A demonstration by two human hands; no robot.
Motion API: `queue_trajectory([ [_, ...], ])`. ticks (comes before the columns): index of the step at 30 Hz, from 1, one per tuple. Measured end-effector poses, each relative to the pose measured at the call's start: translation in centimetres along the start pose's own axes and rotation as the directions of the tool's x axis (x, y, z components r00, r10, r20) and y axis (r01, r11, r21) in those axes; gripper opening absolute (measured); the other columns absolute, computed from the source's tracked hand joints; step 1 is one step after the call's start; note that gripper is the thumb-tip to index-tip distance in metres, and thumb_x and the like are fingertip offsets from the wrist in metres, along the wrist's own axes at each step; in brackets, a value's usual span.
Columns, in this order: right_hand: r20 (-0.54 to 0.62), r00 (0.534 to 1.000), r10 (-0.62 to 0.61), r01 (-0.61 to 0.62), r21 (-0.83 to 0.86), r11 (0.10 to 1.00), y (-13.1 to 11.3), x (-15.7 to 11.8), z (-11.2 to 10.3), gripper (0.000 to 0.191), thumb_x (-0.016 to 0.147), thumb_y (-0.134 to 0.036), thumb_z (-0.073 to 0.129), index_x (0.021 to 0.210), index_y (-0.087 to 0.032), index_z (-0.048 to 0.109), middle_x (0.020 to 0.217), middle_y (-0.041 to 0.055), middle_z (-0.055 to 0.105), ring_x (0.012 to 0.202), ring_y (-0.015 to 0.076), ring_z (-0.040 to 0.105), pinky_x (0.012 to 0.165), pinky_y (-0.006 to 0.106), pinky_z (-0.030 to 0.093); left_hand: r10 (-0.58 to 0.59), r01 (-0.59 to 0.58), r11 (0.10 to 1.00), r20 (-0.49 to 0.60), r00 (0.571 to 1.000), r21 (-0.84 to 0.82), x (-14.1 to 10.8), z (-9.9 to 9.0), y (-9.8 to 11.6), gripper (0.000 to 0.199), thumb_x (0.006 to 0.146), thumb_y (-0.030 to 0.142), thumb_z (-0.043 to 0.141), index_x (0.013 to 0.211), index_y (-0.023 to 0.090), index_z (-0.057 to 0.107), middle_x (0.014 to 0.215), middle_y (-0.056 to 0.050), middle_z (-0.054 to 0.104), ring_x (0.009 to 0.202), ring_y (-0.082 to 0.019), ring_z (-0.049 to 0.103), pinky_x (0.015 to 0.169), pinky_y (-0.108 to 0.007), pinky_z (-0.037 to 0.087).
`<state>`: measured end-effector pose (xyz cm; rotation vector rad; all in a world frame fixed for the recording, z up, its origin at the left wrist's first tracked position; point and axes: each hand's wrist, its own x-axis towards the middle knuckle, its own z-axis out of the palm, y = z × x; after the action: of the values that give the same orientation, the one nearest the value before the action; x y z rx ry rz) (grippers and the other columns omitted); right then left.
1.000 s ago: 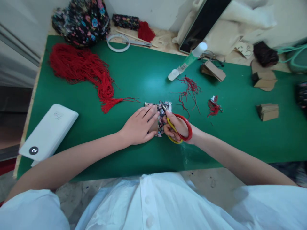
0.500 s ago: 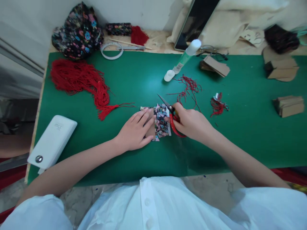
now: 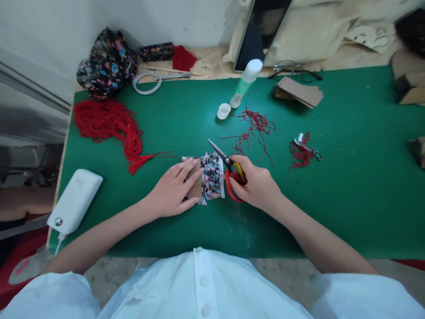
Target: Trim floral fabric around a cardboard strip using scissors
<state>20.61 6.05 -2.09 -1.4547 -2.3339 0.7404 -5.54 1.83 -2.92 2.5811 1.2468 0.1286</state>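
My left hand [image 3: 174,188] lies flat, fingers spread, over a small piece of brown cardboard [image 3: 195,184] and pins it to the green tabletop. Under the cardboard is a dark floral fabric piece [image 3: 212,176] with a pale strip along its right edge; the part beneath my palm is hidden. In my right hand [image 3: 257,179] is a pair of scissors [image 3: 227,161] with red and yellow handles. Their blades look closed and point up and left, just above the fabric's upper right corner. The red handle sits close beside the fabric's right edge.
Red tassels [image 3: 106,122] lie at left, above a white power bank [image 3: 75,201]. A glue stick [image 3: 245,84] stands behind, its cap [image 3: 223,111] beside it. Red thread scraps [image 3: 255,126], stacked cardboard pieces [image 3: 299,92] and eyeglasses [image 3: 295,73] are at right. White tape [image 3: 147,83] lies behind.
The whole view has shifted, so most things on the table sit further left. Both hands keep much the same pose over the fabric, the scissors still in the right one.
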Motion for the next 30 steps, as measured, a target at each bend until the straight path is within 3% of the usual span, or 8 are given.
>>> queue_trajectory([
  [6,-0.082,0.979,0.187,-0.165,0.222,0.961,1.0,-0.2,0.3,0.040,0.089,-0.043,0.055,0.123,-0.023,0.050,0.063,-0.0033,0.053,0.052,0.0170,0.050,0.057,0.027,0.040,-0.044,0.042,0.997,0.027,0.999,0.062,3.9,-3.1,0.2,0.052,0.098,0.039,0.051,0.141,0.010,0.050,0.131,-0.019,0.059,0.118,-0.031,0.057,0.099,-0.045,0.048],
  [9,-0.075,0.975,0.208,-0.180,0.276,0.944,1.1,-0.2,0.3,0.040,0.089,-0.043,0.056,0.122,-0.023,0.050,0.064,-0.0036,0.052,0.052,0.0164,0.049,0.057,0.027,0.039,-0.099,0.101,0.979,-0.022,0.995,0.177,7.2,-3.5,0.8,0.048,0.093,0.034,0.063,0.133,0.008,0.054,0.125,-0.020,0.061,0.115,-0.033,0.056,0.091,-0.043,0.048],
  [11,-0.079,0.978,0.193,-0.162,0.296,0.941,1.1,-0.3,0.3,0.039,0.089,-0.041,0.056,0.122,-0.023,0.048,0.066,-0.0034,0.054,0.052,0.0164,0.051,0.057,0.027,0.040,-0.123,0.111,0.970,0.041,0.992,0.215,8.9,-3.4,1.1,0.037,0.090,0.034,0.067,0.117,0.009,0.062,0.112,-0.017,0.064,0.106,-0.032,0.058,0.083,-0.039,0.047],
  [16,-0.116,0.971,0.208,-0.161,0.325,0.932,1.1,-0.6,-0.3,0.041,0.088,-0.038,0.055,0.121,-0.023,0.038,0.079,0.0015,0.064,0.068,0.0216,0.065,0.065,0.029,0.046,-0.032,0.017,0.997,0.208,0.978,0.071,11.0,-3.1,1.3,0.007,0.095,0.021,0.058,0.095,0.017,0.064,0.091,-0.005,0.069,0.089,-0.022,0.064,0.073,-0.031,0.040],
  [20,-0.153,0.954,0.257,-0.192,0.345,0.919,1.1,-0.7,-0.7,0.037,0.087,-0.039,0.055,0.110,-0.024,0.029,0.071,-0.0020,0.062,0.061,0.0205,0.063,0.060,0.028,0.044,-0.044,0.061,0.993,0.164,0.986,-0.103,11.8,-4.0,-0.8,0.013,0.097,0.025,0.055,0.092,0.020,0.065,0.087,-0.002,0.071,0.079,-0.017,0.063,0.065,-0.027,0.036],
  [22,-0.161,0.957,0.241,-0.180,0.319,0.931,1.3,-0.7,-0.7,0.037,0.086,-0.039,0.056,0.107,-0.025,0.028,0.070,-0.0019,0.062,0.060,0.0205,0.064,0.059,0.027,0.043,-0.176,0.182,0.973,0.056,0.983,-0.142,12.1,-4.6,-2.8,0.015,0.096,0.026,0.054,0.092,0.019,0.066,0.084,-0.002,0.070,0.075,-0.017,0.062,0.065,-0.026,0.036],
  [26,-0.194,0.974,0.121,-0.103,0.100,0.990,2.0,-0.5,-0.3,0.029,0.086,-0.041,0.055,0.097,-0.024,0.034,0.068,0.0000,0.061,0.051,0.0194,0.059,0.051,0.026,0.038,-0.467,0.460,0.884,-0.146,0.872,-0.082,11.9,-5.4,-6.9,0.019,0.094,0.030,0.053,0.099,0.016,0.065,0.090,-0.007,0.071,0.079,-0.021,0.062,0.072,-0.030,0.042],
  [30,-0.200,0.975,-0.095,0.049,-0.223,0.974,2.6,-0.1,0.0,0.014,0.087,-0.033,0.052,0.091,-0.022,0.044,0.065,0.0031,0.061,0.050,0.0211,0.058,0.046,0.028,0.033,-0.483,0.482,0.875,-0.155,0.862,-0.048,10.2,-5.1,-8.1,0.026,0.092,0.031,0.056,0.112,0.015,0.060,0.104,-0.010,0.067,0.095,-0.026,0.063,0.084,-0.036,0.047],
])
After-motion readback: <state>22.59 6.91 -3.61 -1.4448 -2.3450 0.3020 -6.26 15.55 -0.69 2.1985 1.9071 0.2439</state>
